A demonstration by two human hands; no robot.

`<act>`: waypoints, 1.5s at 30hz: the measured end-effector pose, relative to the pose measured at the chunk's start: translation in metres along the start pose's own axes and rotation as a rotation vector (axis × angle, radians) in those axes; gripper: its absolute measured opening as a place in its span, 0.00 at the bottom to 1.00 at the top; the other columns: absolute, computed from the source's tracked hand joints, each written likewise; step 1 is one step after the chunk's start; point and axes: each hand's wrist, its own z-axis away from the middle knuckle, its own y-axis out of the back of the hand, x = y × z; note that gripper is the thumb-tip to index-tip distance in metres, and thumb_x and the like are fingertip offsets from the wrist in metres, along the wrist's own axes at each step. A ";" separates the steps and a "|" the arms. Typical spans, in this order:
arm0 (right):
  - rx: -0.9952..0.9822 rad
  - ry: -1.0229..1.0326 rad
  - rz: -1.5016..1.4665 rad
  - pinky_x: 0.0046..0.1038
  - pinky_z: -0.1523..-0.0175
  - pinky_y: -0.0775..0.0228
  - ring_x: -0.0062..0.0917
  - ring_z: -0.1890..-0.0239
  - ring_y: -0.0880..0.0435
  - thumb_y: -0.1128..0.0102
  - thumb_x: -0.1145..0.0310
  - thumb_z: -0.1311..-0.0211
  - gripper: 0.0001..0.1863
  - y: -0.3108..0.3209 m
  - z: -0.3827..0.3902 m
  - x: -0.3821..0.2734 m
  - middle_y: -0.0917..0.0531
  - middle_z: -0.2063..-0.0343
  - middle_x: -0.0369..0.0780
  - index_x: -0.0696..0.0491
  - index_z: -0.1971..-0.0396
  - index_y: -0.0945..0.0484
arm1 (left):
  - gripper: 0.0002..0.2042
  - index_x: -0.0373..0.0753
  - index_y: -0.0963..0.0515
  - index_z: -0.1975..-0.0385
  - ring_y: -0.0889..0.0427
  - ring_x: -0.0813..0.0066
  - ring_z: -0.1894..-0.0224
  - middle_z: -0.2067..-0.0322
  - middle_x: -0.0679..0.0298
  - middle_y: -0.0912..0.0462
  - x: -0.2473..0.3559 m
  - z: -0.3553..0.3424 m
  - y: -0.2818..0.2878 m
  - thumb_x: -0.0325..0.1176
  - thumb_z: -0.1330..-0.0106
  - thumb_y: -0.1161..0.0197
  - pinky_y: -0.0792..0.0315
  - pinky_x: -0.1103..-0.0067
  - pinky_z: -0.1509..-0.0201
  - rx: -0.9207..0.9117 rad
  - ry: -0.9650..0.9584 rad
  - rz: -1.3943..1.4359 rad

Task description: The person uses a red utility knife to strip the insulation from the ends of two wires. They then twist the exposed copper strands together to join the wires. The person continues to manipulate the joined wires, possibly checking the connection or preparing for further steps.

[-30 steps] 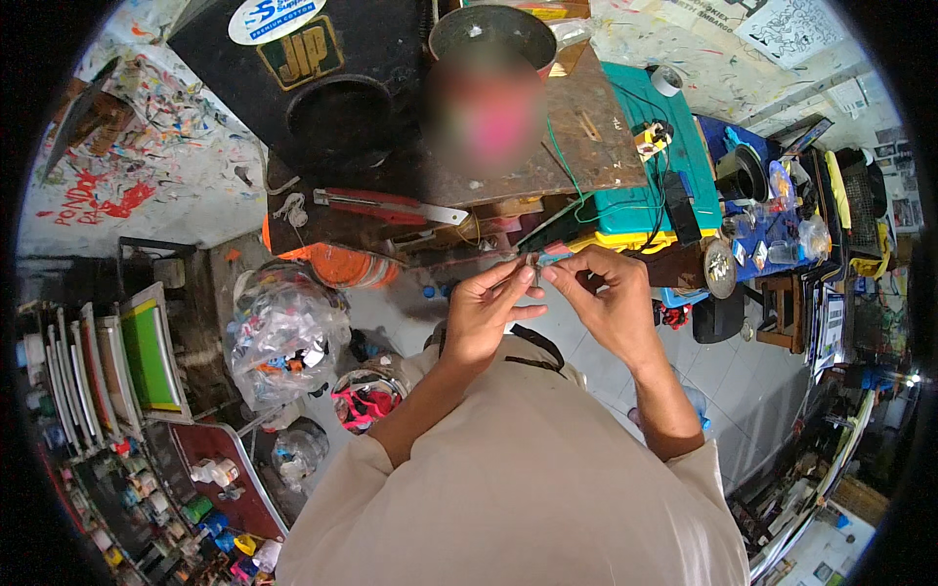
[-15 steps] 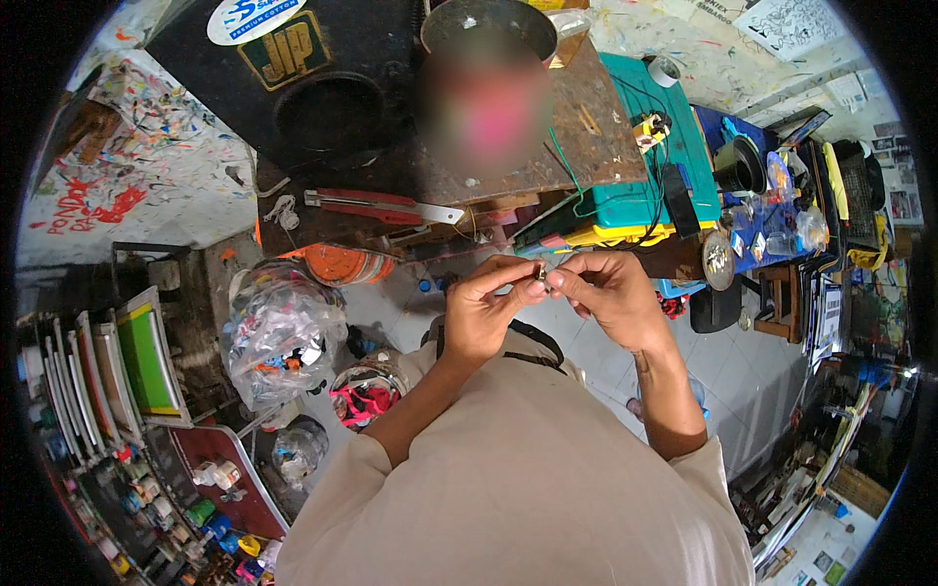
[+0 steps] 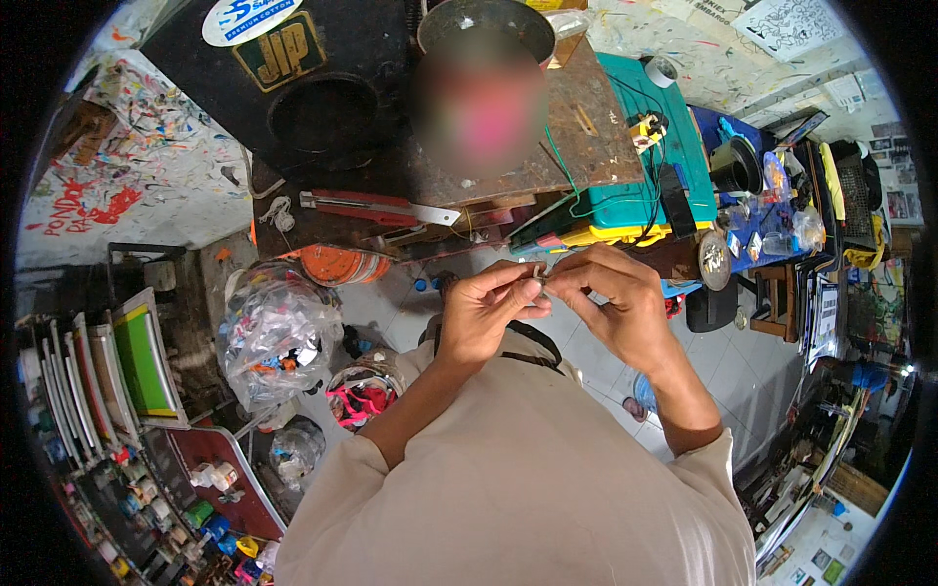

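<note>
Both hands meet low in front of the workbench [image 3: 586, 127]. My left hand [image 3: 489, 308] pinches a small dull metal piece [image 3: 541, 282] between thumb and fingers. My right hand [image 3: 608, 305] has its fingertips closed on the same piece from the right, fingers curled. The piece is too small to make out its shape. Beyond the hands, a red-handled cutter [image 3: 366, 205] lies along the bench's front, with a white bundle of cord [image 3: 280, 213] to its left.
A dark pan [image 3: 486, 21] and green case [image 3: 684, 176] sit at the back. An orange bucket [image 3: 344, 264] and bagged scraps [image 3: 274, 342] stand on the left, near framed screens [image 3: 147, 361]. A stool [image 3: 777, 313] and cluttered blue surface [image 3: 752, 195] are on the right.
My right hand has shifted slightly right and turned, its fingers changing their grip on the small piece. The piece stays between both hands. My left hand has moved only a little.
</note>
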 end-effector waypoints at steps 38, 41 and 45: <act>-0.183 0.308 0.346 0.31 0.63 0.25 0.30 0.66 0.19 0.34 0.71 0.50 0.16 -0.003 0.002 0.008 0.19 0.69 0.42 0.59 0.60 0.19 | 0.14 0.33 0.23 0.52 0.17 0.73 0.61 0.60 0.66 0.19 -0.005 0.008 0.018 0.35 0.31 0.38 0.18 0.72 0.53 0.062 0.347 0.153; -0.191 -0.060 0.180 0.30 0.67 0.26 0.29 0.73 0.18 0.33 0.68 0.44 0.11 -0.002 0.003 -0.002 0.17 0.73 0.41 0.58 0.63 0.18 | 0.14 0.33 0.23 0.52 0.17 0.74 0.61 0.60 0.65 0.19 -0.004 0.011 0.014 0.35 0.31 0.38 0.17 0.73 0.54 0.064 0.291 0.153; -0.188 -0.425 -0.096 0.29 0.70 0.28 0.27 0.79 0.19 0.34 0.67 0.40 0.09 -0.007 0.005 -0.007 0.16 0.78 0.41 0.59 0.69 0.16 | 0.13 0.34 0.23 0.51 0.17 0.73 0.60 0.59 0.63 0.19 -0.001 0.011 0.009 0.35 0.29 0.41 0.16 0.71 0.53 0.050 0.234 0.068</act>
